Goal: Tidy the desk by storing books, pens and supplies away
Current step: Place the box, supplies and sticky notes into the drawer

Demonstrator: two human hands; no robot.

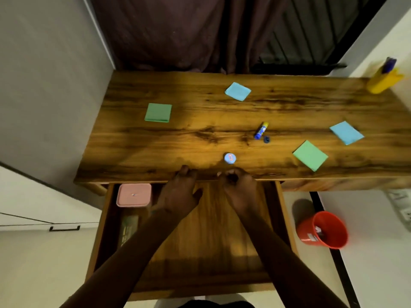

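The drawer (211, 230) stands pulled out under the desk (178, 138), with a pink box (134, 195) at its 10 o'clock corner. The left hand (178, 192), fingers loosely spread, and the right hand (239, 187), fingers curled with nothing visibly pinched, reach to the desk's front edge. A round blue tin (229, 158) sits at 12 o'clock from the right hand; a glue stick (261, 130) lies at 1 o'clock.

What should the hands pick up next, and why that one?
Probably the right hand should reach forward for the small round blue container. It sits on the desk just beyond the fingertips, nearer than anything else, and the drawer below is already open to take it. Both hands look empty at the desk's front edge.
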